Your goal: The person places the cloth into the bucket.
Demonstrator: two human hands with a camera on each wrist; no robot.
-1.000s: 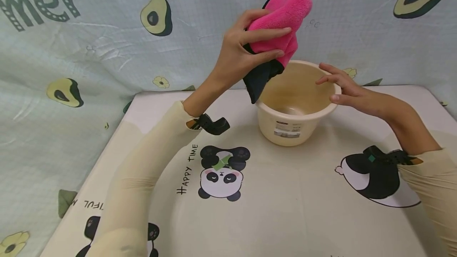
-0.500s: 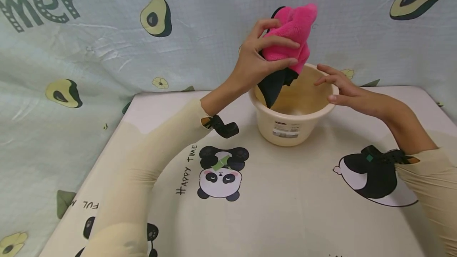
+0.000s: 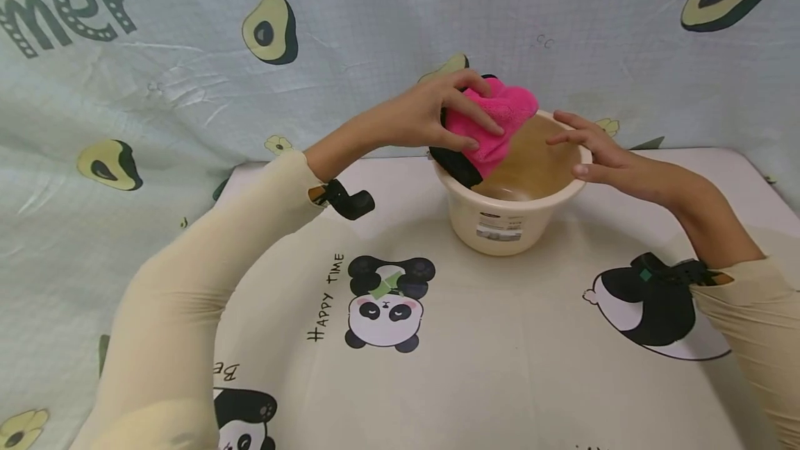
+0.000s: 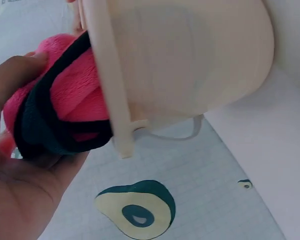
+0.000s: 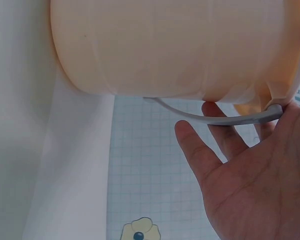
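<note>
In the head view my left hand (image 3: 431,113) grips a bunched, fluffy pink cloth (image 3: 494,123) with dark edging, fingers spread over its pink side. The cloth is at the left rim of a cream bucket (image 3: 503,224), its lower dark part just inside the opening. From the left wrist, the thumb and palm wrap the folded cloth (image 4: 80,95) against the bucket's rim (image 4: 110,75). My right hand (image 3: 625,165) rests at the bucket's right rim, fingers extended over the edge. In the right wrist view its fingers reach past the bucket's grey handle (image 5: 230,120).
A panda-print cover (image 3: 475,367) lies over the table under the bucket. Behind stands a pale curtain (image 3: 350,33) printed with avocados, close to the bucket's back. A label (image 3: 498,226) is on the bucket's front.
My left hand has lowered the cloth from above the bucket down to its left rim, and the left forearm now lies flatter. My right hand stays almost in place at the rim.
</note>
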